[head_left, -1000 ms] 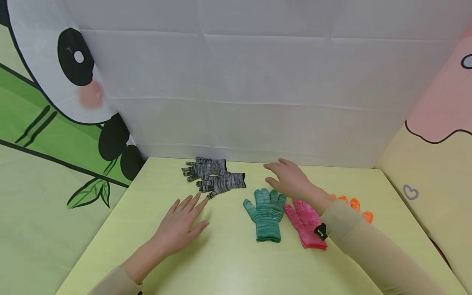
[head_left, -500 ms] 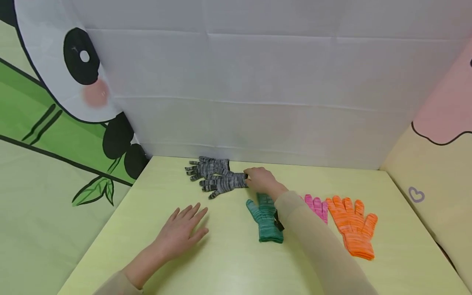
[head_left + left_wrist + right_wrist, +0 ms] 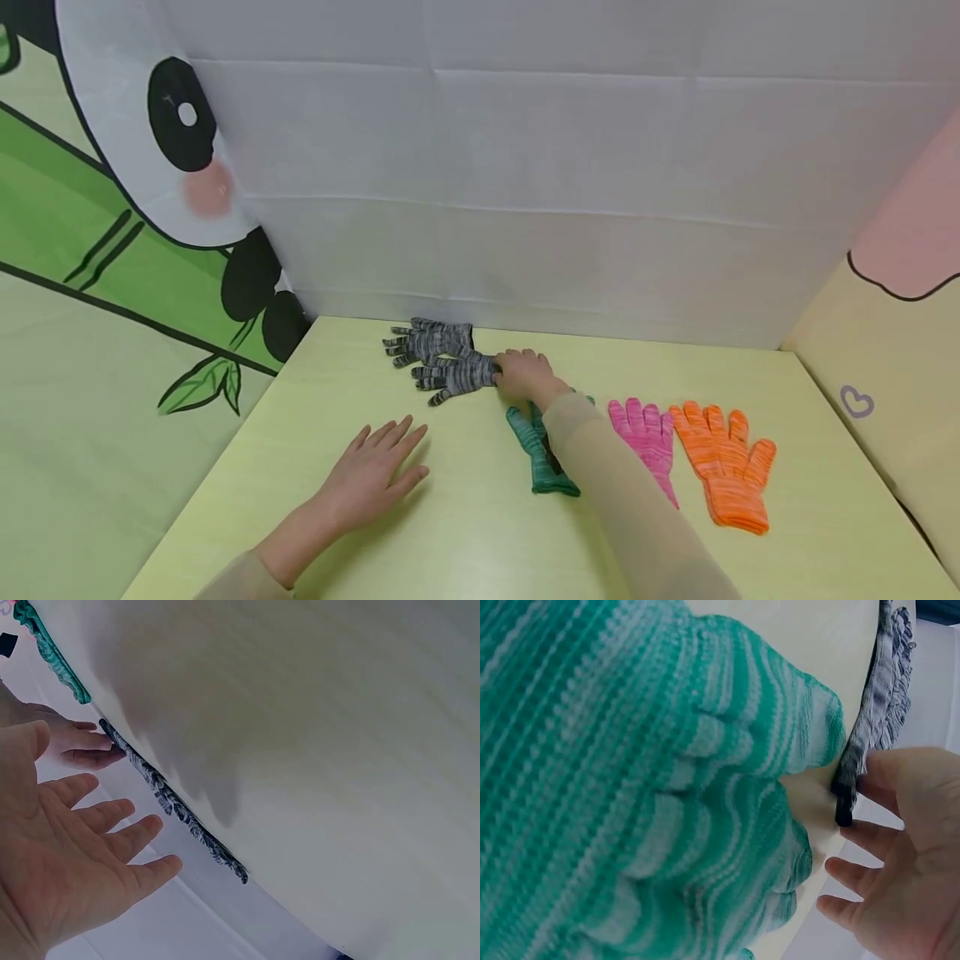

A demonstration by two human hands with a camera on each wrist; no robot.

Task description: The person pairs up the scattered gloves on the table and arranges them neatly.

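Two black-and-grey striped knit gloves lie overlapping near the table's back edge in the head view: the nearer glove [image 3: 461, 373] with its cuff to the right, the farther glove [image 3: 437, 339] behind it. My right hand [image 3: 527, 375] pinches the nearer one's cuff between thumb and fingers; the right wrist view shows the thumb [image 3: 881, 769] at that cuff. A teal glove [image 3: 543, 471] lies under my right forearm, partly hidden, and fills much of the right wrist view. My left hand [image 3: 373, 468] is held over the table's left side, fingers spread, holding nothing.
To the right lie a pink glove [image 3: 648, 437], partly covered by the right sleeve, and an orange glove [image 3: 731, 475]. A pale wall sheet [image 3: 540, 267] rises behind the yellow table [image 3: 465, 533]. Printed side panels stand left and right.
My right hand has moved left from above the teal glove to the nearer grey glove's cuff and taken hold of it. My left hand has barely moved.
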